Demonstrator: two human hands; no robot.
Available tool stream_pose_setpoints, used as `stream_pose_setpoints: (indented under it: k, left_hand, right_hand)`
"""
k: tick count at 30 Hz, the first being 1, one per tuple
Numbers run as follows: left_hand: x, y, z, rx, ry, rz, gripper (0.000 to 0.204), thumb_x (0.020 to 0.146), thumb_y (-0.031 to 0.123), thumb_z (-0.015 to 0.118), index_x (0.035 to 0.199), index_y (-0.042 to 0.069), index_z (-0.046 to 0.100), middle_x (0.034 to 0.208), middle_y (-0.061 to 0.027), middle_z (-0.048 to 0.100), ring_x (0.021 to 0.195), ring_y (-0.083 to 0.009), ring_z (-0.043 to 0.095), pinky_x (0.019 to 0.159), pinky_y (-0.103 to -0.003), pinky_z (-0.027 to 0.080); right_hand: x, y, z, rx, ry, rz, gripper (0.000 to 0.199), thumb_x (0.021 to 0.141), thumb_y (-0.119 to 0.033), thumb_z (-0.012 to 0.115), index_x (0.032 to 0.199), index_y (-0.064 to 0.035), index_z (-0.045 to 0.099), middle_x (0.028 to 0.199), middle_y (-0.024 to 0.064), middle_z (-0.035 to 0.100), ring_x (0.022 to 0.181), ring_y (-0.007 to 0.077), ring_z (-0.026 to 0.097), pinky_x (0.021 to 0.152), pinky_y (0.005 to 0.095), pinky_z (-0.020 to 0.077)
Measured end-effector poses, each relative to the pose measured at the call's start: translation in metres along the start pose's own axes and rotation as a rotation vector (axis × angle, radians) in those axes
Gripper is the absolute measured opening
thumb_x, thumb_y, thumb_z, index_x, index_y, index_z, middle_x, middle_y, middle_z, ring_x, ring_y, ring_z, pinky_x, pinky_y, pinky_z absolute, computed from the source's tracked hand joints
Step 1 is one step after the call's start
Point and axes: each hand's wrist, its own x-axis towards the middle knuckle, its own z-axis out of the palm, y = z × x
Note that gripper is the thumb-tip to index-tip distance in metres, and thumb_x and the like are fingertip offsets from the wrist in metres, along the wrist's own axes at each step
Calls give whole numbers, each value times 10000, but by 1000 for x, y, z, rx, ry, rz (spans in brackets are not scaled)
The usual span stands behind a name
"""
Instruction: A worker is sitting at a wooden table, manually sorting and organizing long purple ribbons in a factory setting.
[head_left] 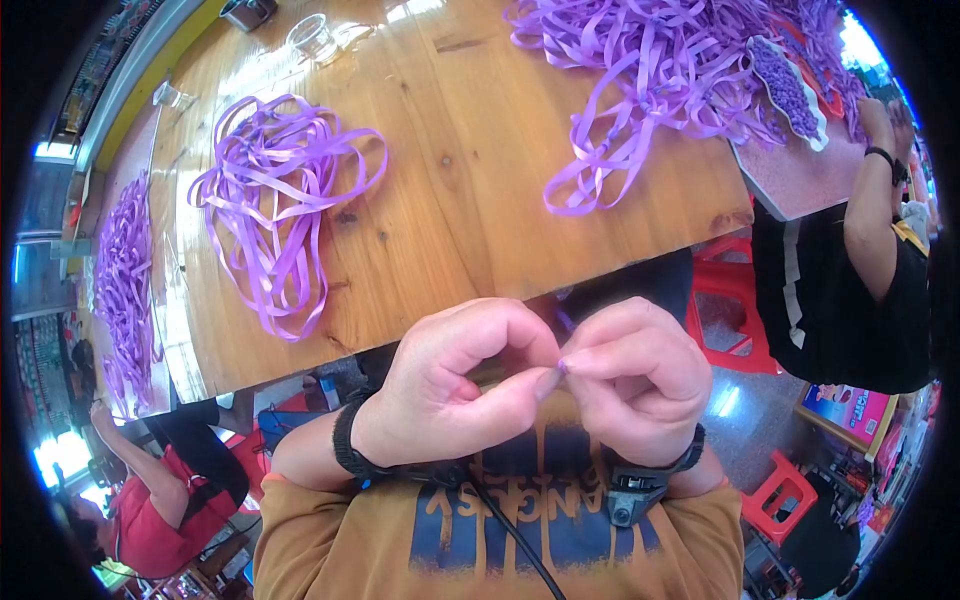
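Note:
In front of my chest, just off the table's near edge, my left hand (450, 390) and my right hand (640, 385) meet at the fingertips. Both are closed in a pinch on a small purple piece (563, 366); only a speck of it shows, so I cannot tell whether it is ribbon or a bead. A bit of purple ribbon (565, 318) appears in the gap behind the fingers. Beyond my left hand lies a loose heap of looped purple ribbons (265, 200). A larger ribbon pile (650, 90) covers the far right of the table.
The wooden table (430, 210) spans the front. A tray of purple beads (785, 90) sits far right beside a person in black (850, 290). More ribbons (125, 290) lie at the left edge, near a person in red (165, 510). A clear cup (310, 38) stands at the back.

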Motion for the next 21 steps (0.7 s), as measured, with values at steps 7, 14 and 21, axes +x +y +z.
stream_pose_setpoints:
  k: [7,14,21]
  left_hand:
    - [1,1,0,50,-8,36,83,759,-9,588,831,2,547,791,-64,562,712,-128,513,636,-237,392]
    - [11,-6,4,573,162,598,242,593,-68,645,785,41,547,639,-58,532,513,-221,489,476,-294,393]
    - [8,-10,7,664,194,722,238,599,-49,636,798,44,546,651,-55,544,501,-212,486,487,-300,404]
  right_hand:
    - [-3,4,0,82,-4,28,246,666,112,633,858,-40,620,803,61,572,622,90,535,493,189,406]
    - [-1,-7,2,-6,-11,143,254,670,148,587,849,-31,603,817,79,554,716,149,538,620,222,420]
    - [-4,-2,1,16,-35,42,230,694,141,576,834,-41,579,832,83,549,702,147,534,612,224,427]
